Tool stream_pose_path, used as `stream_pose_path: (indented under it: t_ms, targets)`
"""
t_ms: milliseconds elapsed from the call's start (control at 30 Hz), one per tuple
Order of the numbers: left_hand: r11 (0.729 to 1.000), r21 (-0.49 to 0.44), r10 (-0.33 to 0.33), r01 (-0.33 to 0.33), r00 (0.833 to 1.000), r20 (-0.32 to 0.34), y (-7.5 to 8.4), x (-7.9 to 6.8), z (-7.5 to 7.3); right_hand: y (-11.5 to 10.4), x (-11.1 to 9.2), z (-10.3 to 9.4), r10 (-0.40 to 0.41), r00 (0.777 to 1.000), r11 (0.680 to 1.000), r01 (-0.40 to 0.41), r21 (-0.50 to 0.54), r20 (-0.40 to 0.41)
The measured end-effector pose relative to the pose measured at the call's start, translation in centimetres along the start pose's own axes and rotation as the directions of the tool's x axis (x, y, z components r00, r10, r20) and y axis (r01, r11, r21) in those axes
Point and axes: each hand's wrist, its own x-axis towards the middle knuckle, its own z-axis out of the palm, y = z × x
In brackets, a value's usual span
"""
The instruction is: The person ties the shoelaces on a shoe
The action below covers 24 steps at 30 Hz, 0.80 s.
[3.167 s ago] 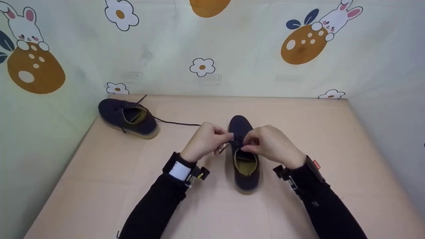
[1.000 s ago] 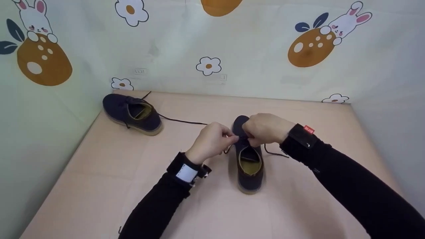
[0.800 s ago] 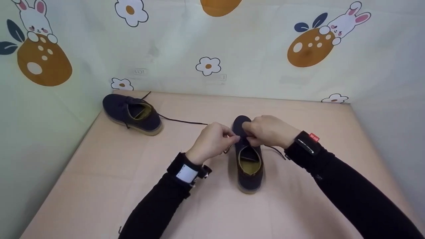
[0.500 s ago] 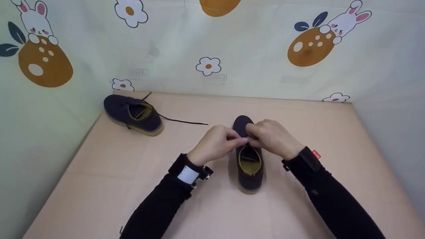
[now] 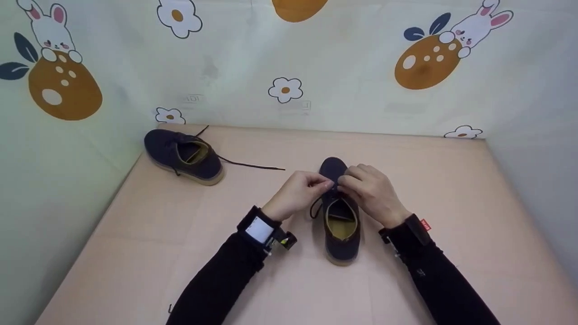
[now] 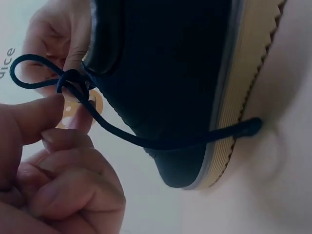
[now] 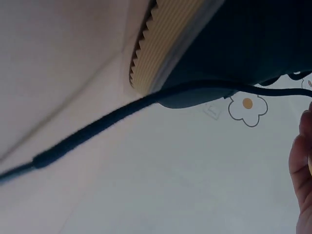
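Note:
A dark navy lace-up shoe (image 5: 342,250) stands upright on the table, toe pointing away. At its lacing, my left hand (image 5: 295,194) pinches the shoelace from the left. My right hand (image 5: 372,194) faces it from the right, thumb and fingers drawn together on the lace; its fingertips are partly hidden. The left wrist view has a small lace loop (image 6: 36,86) standing out from a knot (image 6: 73,80) beside the fingertips. One lace end (image 6: 146,142) hangs down the shoe's side there. Another stretch of lace (image 7: 122,111) trails across the right wrist view.
A second navy shoe (image 5: 207,169) sits at the back left, one of its laces (image 5: 253,166) stretched rightward over the table (image 5: 226,253). A printed cloth wall (image 5: 334,67) rises behind the table and along both sides.
My right hand has come down from above the toe to the shoe's right side, its wrist lowered. My left fingers have stayed near the lacing. A lace bend now shows left of the shoe.

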Motion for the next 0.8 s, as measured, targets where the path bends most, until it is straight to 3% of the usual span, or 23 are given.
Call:
stream_pose_path:
  t_ms: [200,300,400,467,600,800]
  targets:
    - [0.991,-0.126,-0.029,0.037,0.997,0.067,-0.4,0.1,0.1,-0.1,-0.3,0.3,0.019,0.998,0.999,-0.016,0.044,-0.065]
    - [0.989,-0.139,-0.043,0.050,0.998,0.052,-0.5,0.1,0.1,-0.1,-0.2,0.0,0.025,1.000,0.999,-0.024,0.048,-0.010]
    - [0.989,-0.136,-0.048,0.051,0.998,0.032,-0.5,-0.1,0.0,-0.2,0.1,-1.1,0.084,0.993,0.994,-0.090,0.066,0.085]
    - [0.990,-0.128,-0.047,0.050,0.999,0.023,-0.3,-0.2,-0.2,-0.4,0.3,-2.1,0.164,0.979,0.981,-0.175,0.085,0.123]
    - [0.993,-0.108,-0.047,0.050,0.998,0.029,0.4,-0.6,-0.4,-1.6,0.9,-3.8,0.313,0.942,0.940,-0.325,0.105,0.119]
    - [0.994,-0.100,-0.043,0.047,0.998,0.047,0.9,-0.6,-0.8,-3.2,1.6,-4.2,0.373,0.898,0.920,-0.390,0.033,0.232]
